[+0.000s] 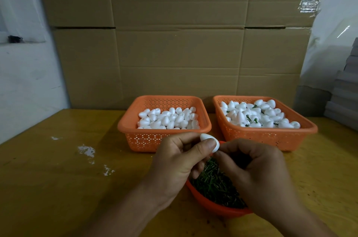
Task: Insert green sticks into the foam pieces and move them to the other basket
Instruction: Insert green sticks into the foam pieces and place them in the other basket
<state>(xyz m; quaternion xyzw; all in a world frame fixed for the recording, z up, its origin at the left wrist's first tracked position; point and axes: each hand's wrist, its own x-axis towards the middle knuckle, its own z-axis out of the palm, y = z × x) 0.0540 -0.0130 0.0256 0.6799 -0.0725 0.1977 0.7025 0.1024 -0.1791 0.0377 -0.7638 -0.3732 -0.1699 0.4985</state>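
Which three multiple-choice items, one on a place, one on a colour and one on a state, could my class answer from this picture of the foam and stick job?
1. Where is the bowl of green sticks?
A. Under the hands, nearer the person than both baskets
B. Inside the left basket
C. On the cardboard boxes

2. What colour are the two baskets?
A. Blue
B. Orange
C. Grey

3. What is the left hand doing?
A. Lying flat on the table
B. Reaching into a basket
C. Pinching a white foam piece

Answers: 1 A, the bowl sits below the hands, before the left basket and right basket. 2 B, both walls are orange. 3 C, thumb and fingers close round the foam piece, with the right hand meeting it.
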